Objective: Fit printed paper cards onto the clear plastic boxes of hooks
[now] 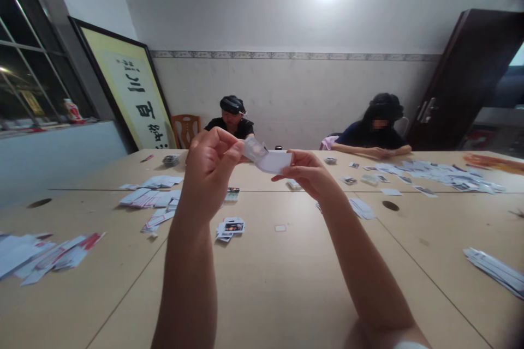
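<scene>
My left hand [210, 166] and my right hand [308, 173] are raised above the table, both pinching a small white paper packet [272, 160] between them. The left fingers grip its crumpled clear end, the right fingers hold its flat white end. Below my hands a small stack of printed cards [230, 227] lies on the wooden table [286, 283], with one tiny white slip [280, 227] beside it.
Loose white envelopes [151, 196] and red-edged papers [49, 256] lie at the left, another pile [495, 270] at the right. Two people [233, 120] [376, 131] sit at the far side with scattered cards [429, 174]. A framed panel [131, 92] leans on the wall.
</scene>
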The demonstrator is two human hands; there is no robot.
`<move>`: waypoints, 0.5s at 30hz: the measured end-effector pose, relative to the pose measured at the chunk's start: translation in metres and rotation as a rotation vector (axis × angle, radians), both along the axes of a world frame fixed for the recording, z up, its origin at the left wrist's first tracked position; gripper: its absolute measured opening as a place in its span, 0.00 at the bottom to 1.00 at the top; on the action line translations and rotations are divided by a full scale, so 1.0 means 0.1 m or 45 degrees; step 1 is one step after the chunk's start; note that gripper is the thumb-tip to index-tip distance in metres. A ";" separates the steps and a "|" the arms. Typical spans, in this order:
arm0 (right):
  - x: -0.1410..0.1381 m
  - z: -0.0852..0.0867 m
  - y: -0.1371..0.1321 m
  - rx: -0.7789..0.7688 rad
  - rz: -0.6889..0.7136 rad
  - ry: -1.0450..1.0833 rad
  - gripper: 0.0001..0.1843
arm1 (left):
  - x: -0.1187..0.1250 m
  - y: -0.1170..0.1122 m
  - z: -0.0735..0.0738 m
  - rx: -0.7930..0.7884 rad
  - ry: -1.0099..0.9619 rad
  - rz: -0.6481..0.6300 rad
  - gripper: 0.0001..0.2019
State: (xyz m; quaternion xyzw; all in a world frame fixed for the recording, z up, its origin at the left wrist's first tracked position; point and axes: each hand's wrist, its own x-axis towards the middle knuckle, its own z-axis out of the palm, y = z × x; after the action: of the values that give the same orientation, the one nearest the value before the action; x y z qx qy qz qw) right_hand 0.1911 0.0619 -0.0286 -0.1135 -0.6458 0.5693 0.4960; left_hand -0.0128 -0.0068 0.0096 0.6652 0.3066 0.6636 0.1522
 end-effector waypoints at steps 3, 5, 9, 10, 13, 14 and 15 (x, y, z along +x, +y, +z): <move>0.00 0.01 -0.01 0.000 0.012 0.002 0.07 | 0.01 -0.01 0.01 -0.049 -0.067 -0.053 0.10; 0.01 0.03 -0.04 -0.002 0.022 -0.008 0.07 | 0.02 -0.02 0.03 -0.060 -0.088 -0.086 0.10; 0.01 0.04 -0.09 0.030 0.043 -0.026 0.07 | 0.03 -0.06 0.06 -0.080 -0.130 -0.104 0.10; 0.01 0.05 -0.10 0.046 0.051 -0.034 0.07 | 0.03 -0.06 0.07 -0.080 -0.140 -0.110 0.10; 0.02 0.05 -0.11 0.084 0.074 -0.049 0.07 | 0.02 -0.07 0.07 -0.078 -0.173 -0.139 0.10; 0.02 0.05 -0.11 0.090 0.078 -0.050 0.07 | 0.01 -0.07 0.07 -0.077 -0.184 -0.140 0.10; 0.02 0.04 -0.11 0.092 0.078 -0.048 0.06 | 0.01 -0.06 0.06 -0.076 -0.191 -0.135 0.10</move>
State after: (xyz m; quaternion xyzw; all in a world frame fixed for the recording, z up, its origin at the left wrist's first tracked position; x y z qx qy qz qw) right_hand 0.1933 0.0510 -0.0241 -0.0862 -0.6784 0.5582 0.4698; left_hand -0.0117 -0.0132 0.0158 0.6241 0.2784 0.6931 0.2292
